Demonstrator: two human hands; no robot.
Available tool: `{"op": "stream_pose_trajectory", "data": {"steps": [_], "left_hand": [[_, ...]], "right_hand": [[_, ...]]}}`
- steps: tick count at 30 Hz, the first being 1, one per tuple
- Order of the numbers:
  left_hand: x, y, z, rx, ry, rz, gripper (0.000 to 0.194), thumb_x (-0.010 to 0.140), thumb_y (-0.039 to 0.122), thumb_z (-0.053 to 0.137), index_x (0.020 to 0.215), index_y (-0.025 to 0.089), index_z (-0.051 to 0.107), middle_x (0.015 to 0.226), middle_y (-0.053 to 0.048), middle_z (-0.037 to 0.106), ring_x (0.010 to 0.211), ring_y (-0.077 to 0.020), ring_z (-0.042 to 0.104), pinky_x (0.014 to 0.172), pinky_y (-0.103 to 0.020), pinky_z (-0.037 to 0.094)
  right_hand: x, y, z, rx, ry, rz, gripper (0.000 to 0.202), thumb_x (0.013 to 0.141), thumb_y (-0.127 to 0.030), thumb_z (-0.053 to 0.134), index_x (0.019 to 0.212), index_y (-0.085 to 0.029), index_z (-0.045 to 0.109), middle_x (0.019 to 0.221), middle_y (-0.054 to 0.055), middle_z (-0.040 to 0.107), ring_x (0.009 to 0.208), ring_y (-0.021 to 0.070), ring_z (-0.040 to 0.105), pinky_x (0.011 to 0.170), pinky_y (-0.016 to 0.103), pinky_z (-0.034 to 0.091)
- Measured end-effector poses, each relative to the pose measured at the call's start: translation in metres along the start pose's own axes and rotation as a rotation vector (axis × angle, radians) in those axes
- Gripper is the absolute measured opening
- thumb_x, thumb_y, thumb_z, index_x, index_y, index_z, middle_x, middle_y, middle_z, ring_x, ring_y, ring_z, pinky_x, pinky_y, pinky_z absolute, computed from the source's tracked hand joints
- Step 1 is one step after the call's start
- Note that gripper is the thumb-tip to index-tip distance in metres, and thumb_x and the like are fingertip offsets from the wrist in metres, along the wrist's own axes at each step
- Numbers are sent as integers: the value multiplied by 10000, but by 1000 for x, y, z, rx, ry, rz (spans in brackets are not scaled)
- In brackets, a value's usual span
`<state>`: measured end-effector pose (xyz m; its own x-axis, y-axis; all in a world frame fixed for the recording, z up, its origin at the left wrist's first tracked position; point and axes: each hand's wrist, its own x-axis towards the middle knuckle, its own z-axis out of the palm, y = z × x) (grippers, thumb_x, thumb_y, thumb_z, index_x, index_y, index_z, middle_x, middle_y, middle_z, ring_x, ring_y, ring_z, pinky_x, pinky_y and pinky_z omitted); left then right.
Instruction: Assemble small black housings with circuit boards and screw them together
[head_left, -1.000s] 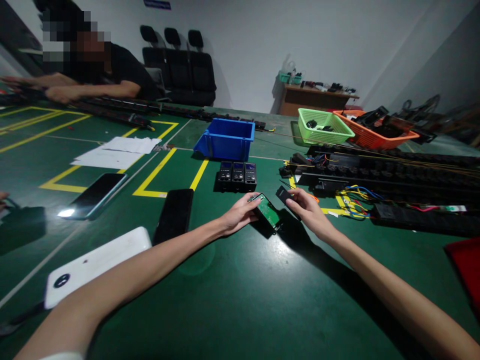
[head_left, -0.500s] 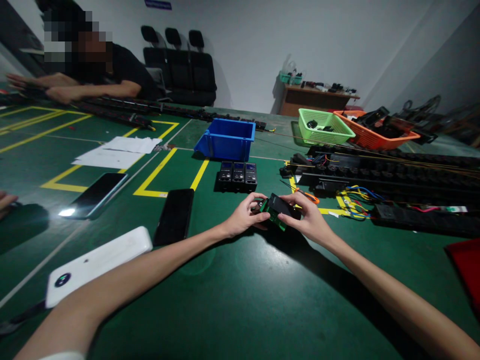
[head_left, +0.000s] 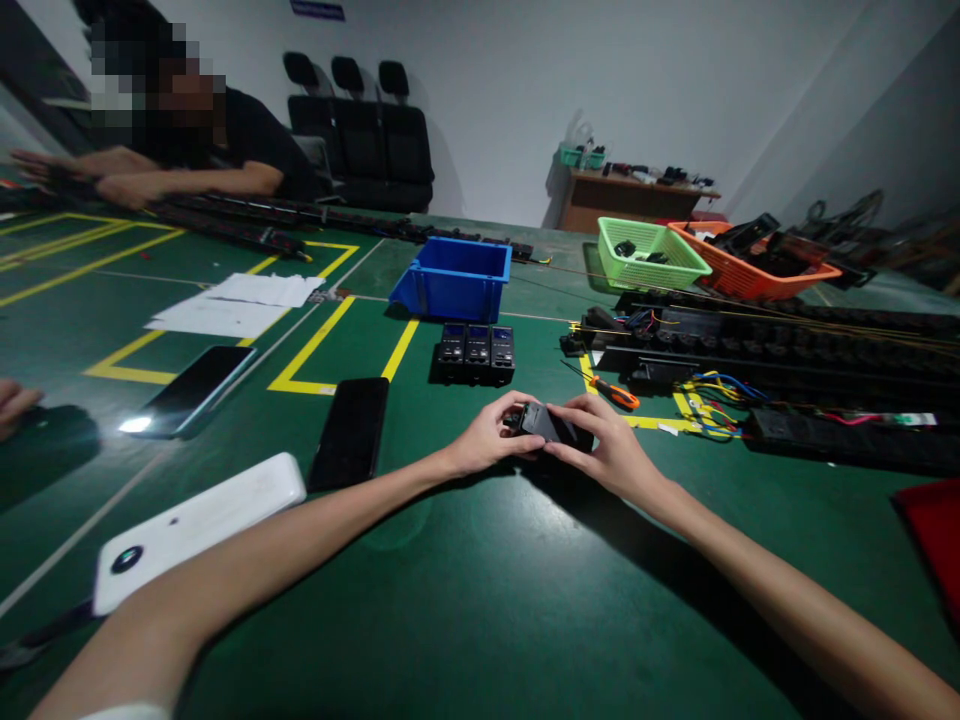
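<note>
Between my two hands is a small black plastic module (head_left: 559, 428), tilted and held just above the green table. My left hand (head_left: 496, 437) pinches its left end, the thumb along the near side. On its right end my right hand (head_left: 604, 445) is closed, with fingers over the top and thumb at the front. The fingers hide part of the module. Just beyond my hands stands a row of three similar black modules (head_left: 477, 350) with small dark-blue windows. An orange-handled screwdriver (head_left: 616, 392) lies beyond my right hand.
A blue bin (head_left: 459, 280) stands behind the modules. Phones (head_left: 349, 432) and a white device (head_left: 199, 525) lie left. Black rails with wires (head_left: 750, 350), a green basket (head_left: 651, 255) and an orange basket (head_left: 754, 265) are at right. Another person (head_left: 247, 140) works far left.
The black module has been turned: its green circuit-board side showed before and is now out of sight. My right hand has shifted slightly, uncovering more of the screwdriver.
</note>
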<state>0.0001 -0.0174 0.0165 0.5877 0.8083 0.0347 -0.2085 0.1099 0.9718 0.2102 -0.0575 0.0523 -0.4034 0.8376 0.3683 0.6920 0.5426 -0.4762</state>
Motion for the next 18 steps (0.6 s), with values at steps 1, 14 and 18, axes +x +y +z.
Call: {"op": "stream_pose_trajectory", "data": {"steps": [1,14,18], "left_hand": [[0,1,0,6,-7,4,552,647,350,821,1113,214,558,992,-45,574,872,-192,608,690,-312,576],[-1,1,1,54,-32,27,505,703,363,780,1130,219,551,1009,-47,553,872,-188,596,711,-332,582],[-1,1,1,48,-30,10,510,708,366,776,1143,219,554,1026,-50,539,865,-187,595,700,-338,589]], "right_hand": [[0,0,0,-8,-6,-8,447,857,-431,638,1263,-246,610,1072,108,600,981,251,589,822,417,525],[2,-3,-2,13,-1,-31,349,867,-405,637,1163,-222,622,1064,106,628,983,249,588,845,411,508],[1,-1,-1,16,18,-48,326,868,-412,635,1131,-221,644,1059,103,633,989,244,589,848,405,508]]}}
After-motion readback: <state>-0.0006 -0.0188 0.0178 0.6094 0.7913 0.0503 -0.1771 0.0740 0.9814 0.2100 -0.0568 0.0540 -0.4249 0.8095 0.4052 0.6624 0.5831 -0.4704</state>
